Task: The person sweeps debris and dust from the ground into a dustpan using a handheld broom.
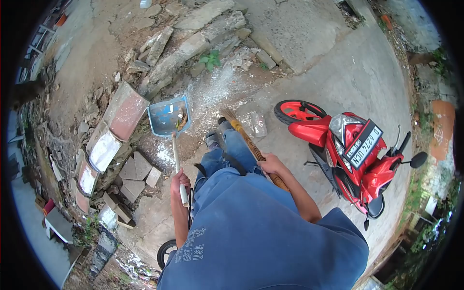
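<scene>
Blue dustpan (165,113), 11 o'clock, debris (182,122) inside | likely light, stiff; best held by pale pole (176,153), gripped in left hand (179,183) | broom (248,141), 12 o'clock, likely light, flexible-tipped; gripped by handle in right hand (272,165)

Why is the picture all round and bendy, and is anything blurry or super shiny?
In the head view, a very wide lens seems to bend the edges and leave black corners; the daylight is soft, with no hard shadows; the number plate on the red motorbike looks sharp, the blue dustpan shows no strong glare, and the far edges look smeary.
</scene>
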A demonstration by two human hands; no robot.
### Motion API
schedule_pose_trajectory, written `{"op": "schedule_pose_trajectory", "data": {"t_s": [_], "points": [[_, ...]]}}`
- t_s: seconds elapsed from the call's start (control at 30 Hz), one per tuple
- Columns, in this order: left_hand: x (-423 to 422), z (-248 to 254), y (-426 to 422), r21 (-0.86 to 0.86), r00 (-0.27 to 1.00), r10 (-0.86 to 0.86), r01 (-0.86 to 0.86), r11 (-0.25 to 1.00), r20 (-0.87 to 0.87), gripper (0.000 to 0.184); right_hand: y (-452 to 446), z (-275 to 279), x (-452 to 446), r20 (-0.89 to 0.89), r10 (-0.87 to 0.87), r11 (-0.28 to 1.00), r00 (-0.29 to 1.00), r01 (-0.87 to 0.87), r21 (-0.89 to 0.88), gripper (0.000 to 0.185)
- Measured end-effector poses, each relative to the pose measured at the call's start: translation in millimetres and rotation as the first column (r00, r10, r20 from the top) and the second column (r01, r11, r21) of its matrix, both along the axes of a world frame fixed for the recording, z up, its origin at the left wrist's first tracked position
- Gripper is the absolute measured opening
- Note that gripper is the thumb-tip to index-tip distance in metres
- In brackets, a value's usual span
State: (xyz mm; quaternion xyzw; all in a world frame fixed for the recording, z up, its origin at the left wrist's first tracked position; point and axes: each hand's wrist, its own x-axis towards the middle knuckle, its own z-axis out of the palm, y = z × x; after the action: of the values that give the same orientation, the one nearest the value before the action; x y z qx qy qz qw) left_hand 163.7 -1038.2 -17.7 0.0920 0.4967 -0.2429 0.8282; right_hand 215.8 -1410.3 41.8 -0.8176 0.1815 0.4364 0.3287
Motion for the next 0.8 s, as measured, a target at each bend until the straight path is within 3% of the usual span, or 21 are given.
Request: {"op": "schedule_pose_trajectory", "data": {"t_s": [0.03,0.17,0.33,0.57,0.63,0.7,0.77,0.8], "points": [[2,-3,2,-0.003,1.000,0.004,-0.004,1.000,-0.011,0.032,3,3,-3,-0.015,-0.074,0.993,0.997,0.075,0.086,0.051],[12,-15,13,-0.056,1.000,0.008,-0.009,0.998,-0.022,0.033,21,23,-7,0.106,-0.077,0.996,0.991,0.073,0.041,0.055],[32,-20,28,-0.038,0.994,-0.095,0.097,0.995,0.046,0.037,18,29,-10,0.030,-0.226,0.970,0.974,0.222,0.097,0.060],[16,-13,39,0.005,0.992,-0.084,0.084,0.996,0.095,0.024,20,34,5,-0.050,-0.202,0.979,0.978,0.200,-0.044,0.061],[13,-12,31,0.198,0.970,-0.227,0.206,0.958,0.088,0.024,14,38,8,-0.013,-0.048,0.990,0.999,0.046,-0.134,0.060],[17,-17,27,0.246,0.967,-0.247,0.225,0.943,0.063,0.025,3,41,-1,-0.013,0.028,0.984,1.000,-0.030,-0.173,0.061],[24,-15,19,0.292,0.965,-0.263,0.249,0.923,0.008,0.025,-17,30,-24,0.256,0.375,0.885,0.891,-0.262,-0.384,0.051],[29,-20,18,0.291,0.962,-0.273,0.261,0.920,0.002,0.025,-22,26,-30,0.251,0.365,0.888,0.897,-0.254,-0.383,0.051]]}}
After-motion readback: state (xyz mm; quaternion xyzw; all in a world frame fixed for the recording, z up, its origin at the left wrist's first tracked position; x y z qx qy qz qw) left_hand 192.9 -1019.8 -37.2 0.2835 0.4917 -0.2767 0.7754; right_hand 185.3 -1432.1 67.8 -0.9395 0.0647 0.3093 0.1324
